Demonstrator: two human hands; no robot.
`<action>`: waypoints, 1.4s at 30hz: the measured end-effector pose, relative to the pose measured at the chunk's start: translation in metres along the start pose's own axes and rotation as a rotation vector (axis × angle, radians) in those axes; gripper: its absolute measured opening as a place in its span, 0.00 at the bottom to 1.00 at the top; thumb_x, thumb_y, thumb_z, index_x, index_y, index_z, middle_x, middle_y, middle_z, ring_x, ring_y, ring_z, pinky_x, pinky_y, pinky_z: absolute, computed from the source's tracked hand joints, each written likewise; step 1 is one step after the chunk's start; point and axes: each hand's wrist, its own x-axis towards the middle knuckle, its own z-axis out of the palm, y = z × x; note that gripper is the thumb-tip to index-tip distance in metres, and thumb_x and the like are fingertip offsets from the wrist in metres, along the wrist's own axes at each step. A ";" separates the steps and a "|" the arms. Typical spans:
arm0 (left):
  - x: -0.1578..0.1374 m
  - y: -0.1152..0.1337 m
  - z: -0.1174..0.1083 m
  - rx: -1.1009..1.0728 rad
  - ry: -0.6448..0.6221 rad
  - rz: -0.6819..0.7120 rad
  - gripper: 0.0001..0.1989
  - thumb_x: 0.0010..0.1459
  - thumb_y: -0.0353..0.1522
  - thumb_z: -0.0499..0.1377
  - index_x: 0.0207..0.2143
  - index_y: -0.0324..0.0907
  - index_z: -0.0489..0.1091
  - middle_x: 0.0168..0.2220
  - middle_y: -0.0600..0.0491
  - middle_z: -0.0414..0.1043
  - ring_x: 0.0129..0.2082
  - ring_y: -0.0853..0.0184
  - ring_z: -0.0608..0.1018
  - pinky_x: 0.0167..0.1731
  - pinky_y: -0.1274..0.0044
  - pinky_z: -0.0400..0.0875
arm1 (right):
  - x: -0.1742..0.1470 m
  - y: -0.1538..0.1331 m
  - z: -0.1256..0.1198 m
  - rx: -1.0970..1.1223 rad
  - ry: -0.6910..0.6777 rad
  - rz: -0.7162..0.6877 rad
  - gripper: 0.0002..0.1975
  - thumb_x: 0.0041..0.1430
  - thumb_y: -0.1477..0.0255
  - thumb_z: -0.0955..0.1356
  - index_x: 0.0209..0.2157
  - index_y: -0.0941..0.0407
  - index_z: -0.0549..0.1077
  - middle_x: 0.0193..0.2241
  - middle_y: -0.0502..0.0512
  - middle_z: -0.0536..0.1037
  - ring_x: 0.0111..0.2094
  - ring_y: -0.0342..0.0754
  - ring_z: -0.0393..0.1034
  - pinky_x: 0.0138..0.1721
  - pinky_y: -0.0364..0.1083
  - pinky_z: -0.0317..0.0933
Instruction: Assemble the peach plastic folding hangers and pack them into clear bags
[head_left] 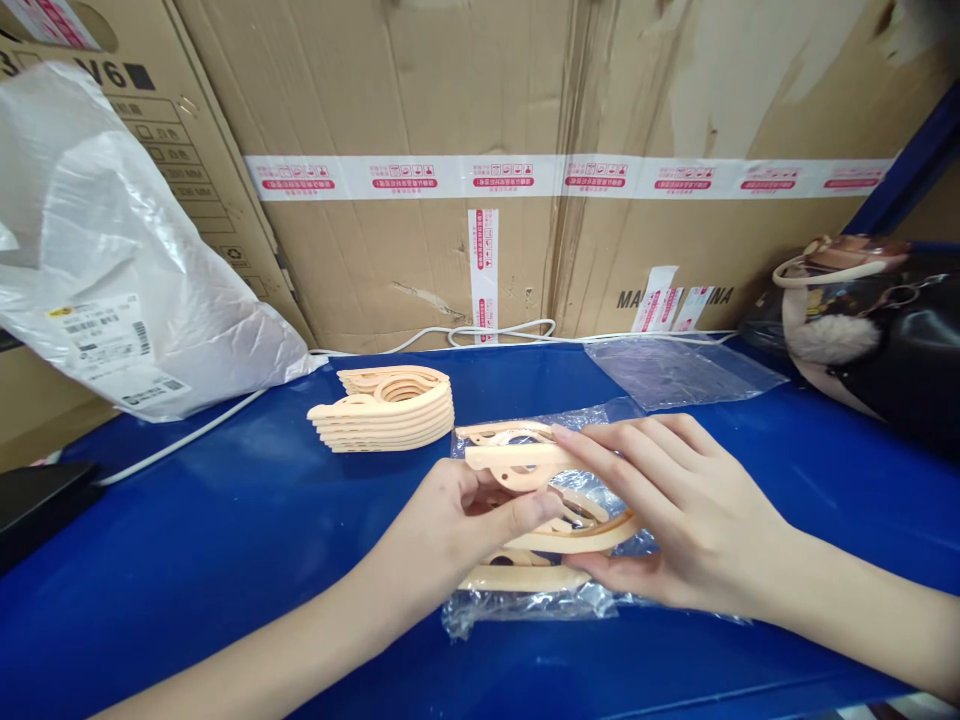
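Note:
My left hand (480, 515) grips a peach-coloured folding hanger (577, 540), thumb along its near side. My right hand (667, 510) holds the same hanger at its right end, fingers over the top and thumb below. More folded hangers of the same colour (517, 578) lie under it on a crinkled clear plastic bag (540, 605); whether they are inside the bag I cannot tell. To the left of the bag, a neat stack of several folded hangers (382, 410) stands on the blue table. Both palms and some fingertips are hidden.
The table top (247, 560) is blue. A flat clear bag (682, 370) lies at the back right, beside a dark handbag (892, 340). A white parcel bag (127, 250) leans at the left. Behind run a white cable (420, 338) and large cardboard boxes (420, 90).

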 end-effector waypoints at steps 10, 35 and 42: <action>0.002 -0.001 -0.004 0.089 0.055 -0.009 0.13 0.57 0.42 0.62 0.33 0.41 0.78 0.36 0.52 0.80 0.40 0.60 0.80 0.43 0.72 0.73 | 0.002 -0.003 0.002 -0.039 -0.002 -0.011 0.33 0.59 0.56 0.65 0.56 0.68 0.65 0.45 0.67 0.76 0.41 0.56 0.68 0.39 0.53 0.58; 0.000 0.003 -0.049 1.189 -0.172 -0.017 0.48 0.56 0.59 0.52 0.69 0.43 0.38 0.70 0.47 0.34 0.69 0.53 0.42 0.64 0.58 0.47 | -0.057 0.115 -0.052 0.572 -0.670 0.696 0.35 0.42 0.59 0.75 0.54 0.50 0.70 0.51 0.59 0.76 0.43 0.59 0.75 0.39 0.48 0.74; 0.000 -0.002 -0.047 1.186 -0.193 -0.025 0.47 0.58 0.58 0.51 0.69 0.42 0.37 0.70 0.45 0.32 0.68 0.53 0.43 0.64 0.58 0.46 | -0.043 0.102 -0.043 0.508 -0.685 0.561 0.37 0.46 0.57 0.74 0.58 0.49 0.66 0.55 0.57 0.72 0.49 0.61 0.71 0.43 0.48 0.71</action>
